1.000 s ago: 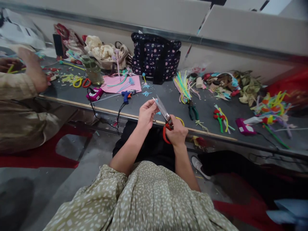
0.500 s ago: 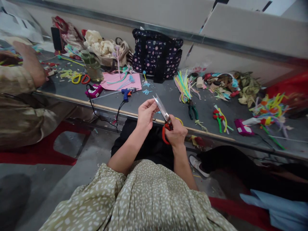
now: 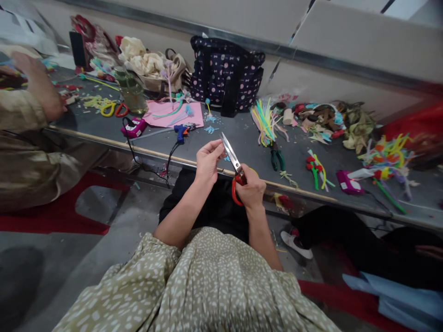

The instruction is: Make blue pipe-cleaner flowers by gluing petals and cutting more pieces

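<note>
My right hand (image 3: 252, 188) is wrapped round the handles of a pair of scissors (image 3: 231, 154), whose blades point up and to the left. Close to the blade tips, my left hand (image 3: 208, 162) is closed in a pinch; what it holds is too small to make out. Both hands are above the table's front edge. Small light-blue clippings (image 3: 211, 129) lie on the dark table beyond the blades. A blue glue gun (image 3: 181, 132) rests to the left, beside a pink sheet (image 3: 194, 113).
Green-handled pliers (image 3: 277, 158) and pastel pipe cleaners (image 3: 263, 121) lie to the right. A dark patterned bag (image 3: 226, 74) stands at the back. Purple devices (image 3: 134, 127) sit on the table, with cables hanging over its edge. A person's arm (image 3: 43, 92) is at the far left.
The scissor blades, slightly apart before, are now closed together. My right hand has shifted slightly left. At the right, a person's shoe on the floor has moved right.
</note>
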Demonstrator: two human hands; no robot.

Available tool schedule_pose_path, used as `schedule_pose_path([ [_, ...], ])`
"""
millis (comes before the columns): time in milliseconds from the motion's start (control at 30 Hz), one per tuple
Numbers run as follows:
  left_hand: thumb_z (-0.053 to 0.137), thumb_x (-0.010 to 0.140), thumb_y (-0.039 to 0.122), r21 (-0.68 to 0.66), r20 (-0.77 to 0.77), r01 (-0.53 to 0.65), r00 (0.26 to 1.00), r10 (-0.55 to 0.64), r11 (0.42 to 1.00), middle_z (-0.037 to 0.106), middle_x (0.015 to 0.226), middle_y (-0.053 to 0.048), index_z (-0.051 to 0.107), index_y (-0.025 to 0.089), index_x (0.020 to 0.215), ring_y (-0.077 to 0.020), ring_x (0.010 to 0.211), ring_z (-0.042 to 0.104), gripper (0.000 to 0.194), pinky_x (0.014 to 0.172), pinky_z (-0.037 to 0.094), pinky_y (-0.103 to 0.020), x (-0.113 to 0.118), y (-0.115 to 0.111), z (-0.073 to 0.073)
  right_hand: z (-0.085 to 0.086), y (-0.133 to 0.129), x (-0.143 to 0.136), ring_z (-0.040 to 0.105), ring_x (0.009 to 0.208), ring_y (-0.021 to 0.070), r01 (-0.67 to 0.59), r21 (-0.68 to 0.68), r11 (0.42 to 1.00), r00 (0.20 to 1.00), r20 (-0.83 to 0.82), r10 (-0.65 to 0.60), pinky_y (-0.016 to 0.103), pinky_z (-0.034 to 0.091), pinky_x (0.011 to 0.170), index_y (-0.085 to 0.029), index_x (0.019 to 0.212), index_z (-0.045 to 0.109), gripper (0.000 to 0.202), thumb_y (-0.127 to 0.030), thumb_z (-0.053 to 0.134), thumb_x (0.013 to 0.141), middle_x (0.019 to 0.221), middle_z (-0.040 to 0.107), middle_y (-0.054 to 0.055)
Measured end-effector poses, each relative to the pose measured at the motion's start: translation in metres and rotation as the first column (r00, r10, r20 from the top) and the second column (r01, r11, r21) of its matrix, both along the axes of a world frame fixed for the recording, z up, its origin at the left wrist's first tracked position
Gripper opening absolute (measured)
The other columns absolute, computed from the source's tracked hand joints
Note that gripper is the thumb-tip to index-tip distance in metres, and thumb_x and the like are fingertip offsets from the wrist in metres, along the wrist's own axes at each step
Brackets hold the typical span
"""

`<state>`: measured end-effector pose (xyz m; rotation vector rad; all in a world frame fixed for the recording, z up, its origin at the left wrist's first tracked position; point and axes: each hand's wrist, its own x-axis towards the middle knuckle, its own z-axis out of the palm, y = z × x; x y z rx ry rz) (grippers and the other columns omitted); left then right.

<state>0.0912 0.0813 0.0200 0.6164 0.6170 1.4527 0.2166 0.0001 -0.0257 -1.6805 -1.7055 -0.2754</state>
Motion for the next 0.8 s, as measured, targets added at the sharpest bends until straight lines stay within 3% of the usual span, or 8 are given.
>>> schedule_pose_path([
  [133, 0.078, 0.068, 0.016, -0.002, -0.032, -0.034, 0.999, 0.034, 0.999, 0.065, 0.068, 0.002, 0.072, 0.018, 0.076, -0.0058, 0.054, 0.053, 0.01, 0.062, 0.046, -0.023, -0.001, 0.006, -0.004, -0.001, 0.004, -0.002, 0.059, 0.069, 0.0152, -0.014, -0.061, 0.998, 0.999, -0.047, 0.011, 0.024, 0.04, 0.066, -0.021, 0.097, 0.064, 0.024, -0.017, 0.049, 0.079, 0.074, 0.065, 0.001],
  [367, 0.08, 0.064, 0.018, -0.088, -0.027, -0.012, 1.0, 0.009, 0.996, 0.067, 0.07, 0.002, 0.071, 0.017, 0.079, -0.0047, 0.053, 0.054, 0.017, 0.062, 0.049, -0.021, -0.004, 0.015, -0.016, -0.007, 0.02, 0.002, 0.063, 0.075, 0.0209, -0.034, -0.195, 0.98, 0.986, -0.168, 0.001, 0.028, 0.043, 0.066, -0.02, 0.113, 0.059, 0.035, -0.023, 0.048, 0.08, 0.084, 0.069, 0.005],
  [500, 0.081, 0.065, 0.02, -0.04, -0.01, -0.012, 1.0, 0.011, 0.999, 0.068, 0.072, 0.001, 0.071, 0.018, 0.08, -0.0057, 0.058, 0.057, 0.017, 0.065, 0.05, -0.021, -0.007, 0.013, -0.016, -0.006, 0.015, 0.004, 0.063, 0.081, 0.0203, -0.048, -0.159, 0.986, 0.987, -0.158, 0.023, 0.028, 0.045, 0.07, -0.02, 0.115, 0.057, 0.038, -0.02, 0.05, 0.077, 0.093, 0.069, 0.006],
  [800, 0.079, 0.069, 0.021, 0.049, 0.027, 0.044, 0.999, -0.045, 0.998, 0.065, 0.073, 0.001, 0.07, 0.018, 0.081, -0.0071, 0.061, 0.058, 0.015, 0.065, 0.049, -0.022, -0.009, 0.005, -0.006, 0.001, 0.005, -0.003, 0.061, 0.08, 0.0185, -0.043, -0.073, 0.996, 0.994, -0.103, 0.036, 0.027, 0.044, 0.071, -0.02, 0.108, 0.061, 0.037, -0.015, 0.051, 0.073, 0.092, 0.068, 0.005],
])
